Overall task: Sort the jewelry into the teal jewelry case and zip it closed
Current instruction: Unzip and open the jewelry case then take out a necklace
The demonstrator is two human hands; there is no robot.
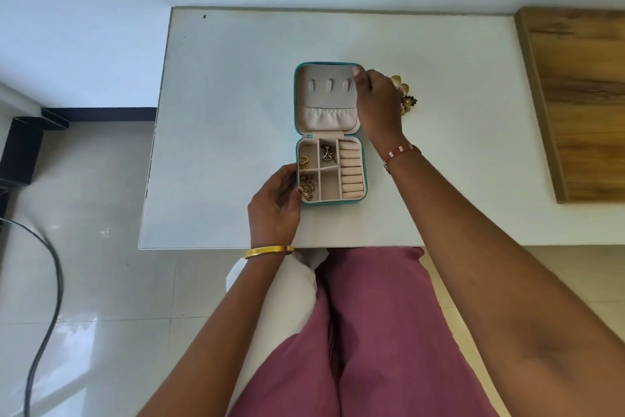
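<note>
Pink-trousered lap (pixel 372 332), left hand (pixel 274 203) fingers curled at open teal jewelry case (pixel 297 102), right hand (pixel 378 102) pinching lid corner

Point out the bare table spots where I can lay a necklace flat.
Free: the wide stretch left of the teal case, the strip behind its lid, and the near-right corner. Crowded: right of the lid, where the right hand covers loose gold jewelry; the left hand blocks the tray's left edge.

Teal jewelry case (pixel 297 102) lies open — gold jewelry (pixel 404 92) sits just right of it.
</note>
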